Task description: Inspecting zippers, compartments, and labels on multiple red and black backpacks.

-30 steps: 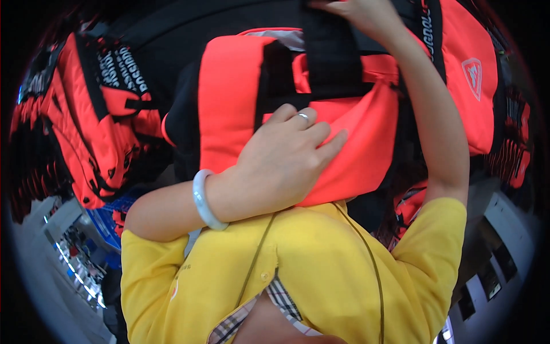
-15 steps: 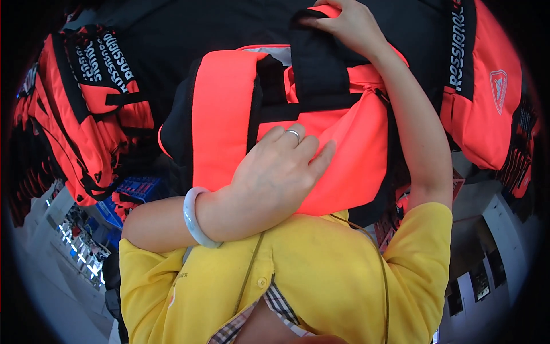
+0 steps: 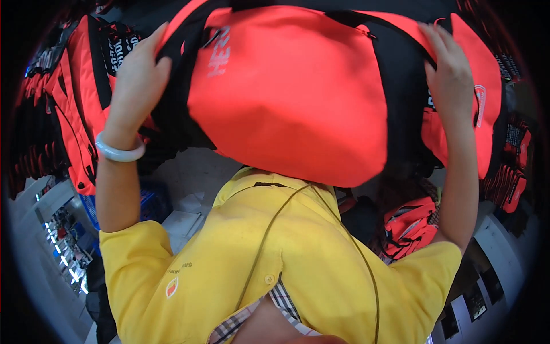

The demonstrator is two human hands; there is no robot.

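A bright red-orange and black backpack lies across in front of me, its smooth red-orange panel toward my body. My left hand, with a pale bangle below it at the wrist, grips a red-orange and black edge or strap at the bag's upper left. At the upper right, the fingers of my right hand curl over a similar red-orange band. Part of each hold is hidden behind the fabric and fingers. The top of the bag runs out toward the upper rim of the view.
More red-orange and black bags stand close on both sides, one at left and one at right. Below right sits another red-orange bag. A blue crate is low at the left. Dark material lies behind the backpack.
Both hands have moved apart to the bag's two sides. The left came off the front panel; the right let go of the black strap. The backpack has turned, its smooth panel now facing up.
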